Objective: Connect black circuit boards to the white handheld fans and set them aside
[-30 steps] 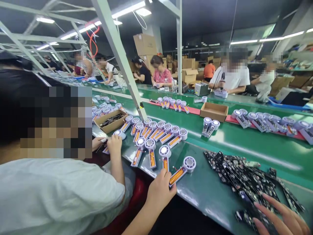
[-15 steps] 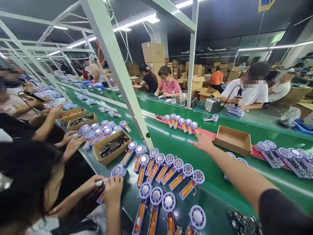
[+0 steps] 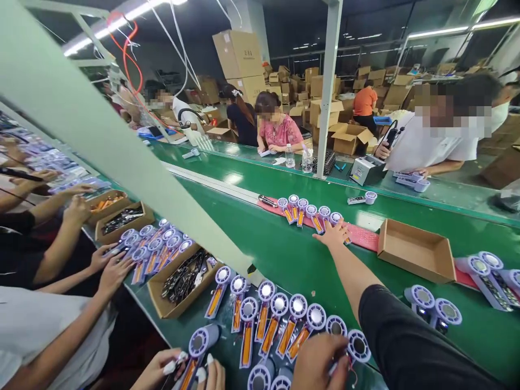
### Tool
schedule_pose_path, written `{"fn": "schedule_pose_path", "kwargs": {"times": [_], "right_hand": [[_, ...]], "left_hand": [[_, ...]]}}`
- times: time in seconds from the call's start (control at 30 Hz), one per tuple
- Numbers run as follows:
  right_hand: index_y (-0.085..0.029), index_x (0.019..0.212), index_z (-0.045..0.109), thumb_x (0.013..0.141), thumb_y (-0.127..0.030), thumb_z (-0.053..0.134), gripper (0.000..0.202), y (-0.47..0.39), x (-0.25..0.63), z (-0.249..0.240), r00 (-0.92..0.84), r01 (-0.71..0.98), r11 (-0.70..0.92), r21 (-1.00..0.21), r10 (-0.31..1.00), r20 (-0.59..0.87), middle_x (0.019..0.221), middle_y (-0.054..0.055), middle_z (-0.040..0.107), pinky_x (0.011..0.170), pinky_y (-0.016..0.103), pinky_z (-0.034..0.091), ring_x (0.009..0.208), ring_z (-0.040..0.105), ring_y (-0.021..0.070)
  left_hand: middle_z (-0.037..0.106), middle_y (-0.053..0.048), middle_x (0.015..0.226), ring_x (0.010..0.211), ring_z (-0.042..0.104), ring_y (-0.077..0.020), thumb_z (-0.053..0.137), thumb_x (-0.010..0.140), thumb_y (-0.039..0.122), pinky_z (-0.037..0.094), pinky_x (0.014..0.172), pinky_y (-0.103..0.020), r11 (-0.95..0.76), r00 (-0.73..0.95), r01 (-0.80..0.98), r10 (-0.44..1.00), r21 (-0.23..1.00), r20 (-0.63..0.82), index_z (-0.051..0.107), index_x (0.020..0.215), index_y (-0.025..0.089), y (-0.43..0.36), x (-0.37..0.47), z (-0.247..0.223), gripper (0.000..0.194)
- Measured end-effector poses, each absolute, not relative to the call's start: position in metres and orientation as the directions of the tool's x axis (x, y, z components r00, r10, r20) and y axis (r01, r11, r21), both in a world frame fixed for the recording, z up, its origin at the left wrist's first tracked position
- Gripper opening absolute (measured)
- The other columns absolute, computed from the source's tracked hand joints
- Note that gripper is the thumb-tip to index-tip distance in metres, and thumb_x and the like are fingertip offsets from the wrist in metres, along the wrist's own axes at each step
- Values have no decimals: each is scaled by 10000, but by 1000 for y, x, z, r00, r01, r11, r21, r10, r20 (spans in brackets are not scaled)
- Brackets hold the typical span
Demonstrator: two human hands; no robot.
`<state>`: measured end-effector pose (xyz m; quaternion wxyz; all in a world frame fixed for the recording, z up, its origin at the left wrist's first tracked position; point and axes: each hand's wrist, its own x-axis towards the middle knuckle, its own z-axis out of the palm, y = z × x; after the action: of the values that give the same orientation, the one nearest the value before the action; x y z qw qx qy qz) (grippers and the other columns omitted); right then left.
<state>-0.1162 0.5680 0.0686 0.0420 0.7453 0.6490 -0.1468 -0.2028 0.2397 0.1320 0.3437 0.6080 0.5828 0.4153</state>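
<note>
My right hand (image 3: pixel 333 235), at the end of a black sleeve, reaches across the green belt with its fingers spread. They lie over the handle of the rightmost lavender handheld fan (image 3: pixel 336 218) in a row on the red strip. Low in the view, my left hand (image 3: pixel 319 362) has curled fingers beside a fan with a dark round centre (image 3: pixel 336 326). What those fingers hold is hidden. Another fan (image 3: pixel 359 346) lies just right of them, a thin wire near it. Several fans with orange-filled handles (image 3: pixel 268 336) stretch left across the dark tabletop.
An empty cardboard tray (image 3: pixel 416 252) sits on the belt at right, near more fans (image 3: pixel 447 311). A box of black parts (image 3: pixel 182 281) stands at left. A slanting metal post (image 3: pixel 162 200) crosses the view. A co-worker's hands (image 3: pixel 187 371) hold a fan at lower left.
The view has turned and shifted. My right hand has reached onto the end fan of the row on the strip. My left hand now shows more fully at the bottom.
</note>
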Motion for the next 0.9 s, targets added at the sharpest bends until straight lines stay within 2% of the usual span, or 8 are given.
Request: {"fn": "schedule_pose_path", "kwargs": {"times": [0.1, 0.2, 0.27, 0.33, 0.43, 0.57, 0.73, 0.9], "right_hand": [[-315, 1481, 410, 819, -674, 580, 772, 582, -118, 60, 112, 979, -147, -140, 967, -230, 1657, 213, 21, 1042, 756, 132, 1410, 294, 504], [-331, 1444, 455, 853, -583, 578, 654, 591, -111, 54, 68, 982, -99, -159, 980, -187, 1646, 177, 123, 1033, 675, 251, 1331, 409, 447], [-339, 1428, 472, 834, -566, 612, 651, 595, -107, 50, 36, 983, -66, -169, 984, -172, 1649, 152, 137, 1023, 630, 294, 1318, 418, 436], [-343, 1428, 469, 803, -574, 656, 693, 597, -105, 45, 11, 983, -40, -177, 986, -164, 1668, 129, 87, 1023, 622, 301, 1361, 354, 464], [-360, 1430, 457, 816, -573, 655, 679, 599, -108, 37, -18, 980, -13, -197, 987, -158, 1689, 85, 14, 1035, 629, 288, 1417, 250, 488], [-348, 1413, 463, 820, -511, 677, 652, 608, -114, 32, -19, 972, -21, -234, 986, -166, 1693, 71, 29, 1024, 589, 322, 1395, 289, 465], [-366, 1428, 436, 777, -485, 727, 723, 620, -119, 36, 7, 959, -70, -274, 974, -227, 1692, 71, 40, 996, 596, 340, 1389, 284, 480], [-394, 1384, 489, 819, -394, 660, 590, 629, -109, 49, 6, 942, -102, -320, 958, -286, 1681, 38, 80, 957, 541, 387, 1301, 413, 410]], "left_hand": [[755, -74, 990, 936, 709, -230, 570, 870, 322, 581, 893, -389, -129, 55, 459, 992, 879, 116, 706, 1157, 289, 333, -183, 140, 319], [686, -91, 1228, 1184, 628, -199, 594, 871, 268, 496, 1046, -310, 127, -148, 647, 988, 752, -40, 665, 1185, 215, 435, -204, 137, 327], [516, -139, 1471, 1405, 452, -262, 636, 857, 289, 368, 1178, -380, 241, -253, 687, 964, 685, -86, 591, 1302, 186, 499, -224, 127, 459], [291, -189, 1615, 1488, 307, -371, 675, 835, 351, 308, 1198, -515, 388, -374, 702, 914, 597, -155, 495, 1408, 182, 551, -240, 109, 624], [131, -218, 1659, 1476, 250, -501, 735, 764, 473, 287, 1140, -675, 567, -501, 687, 823, 454, -268, 394, 1483, 220, 598, -250, 77, 835], [26, -183, 1679, 1467, 285, -481, 726, 759, 503, 343, 1120, -639, 632, -563, 704, 774, 322, -288, 284, 1530, 284, 619, -252, 45, 916], [139, -187, 1647, 1394, 405, -469, 716, 792, 545, 436, 1053, -585, 603, -548, 739, 797, 300, -254, 446, 1440, 305, 630, -260, 36, 742], [596, -107, 1298, 1116, 627, -244, 624, 947, 366, 556, 929, -450, 580, -532, 717, 814, 387, -233, 584, 1269, 185, 633, -276, 43, 371]]}}
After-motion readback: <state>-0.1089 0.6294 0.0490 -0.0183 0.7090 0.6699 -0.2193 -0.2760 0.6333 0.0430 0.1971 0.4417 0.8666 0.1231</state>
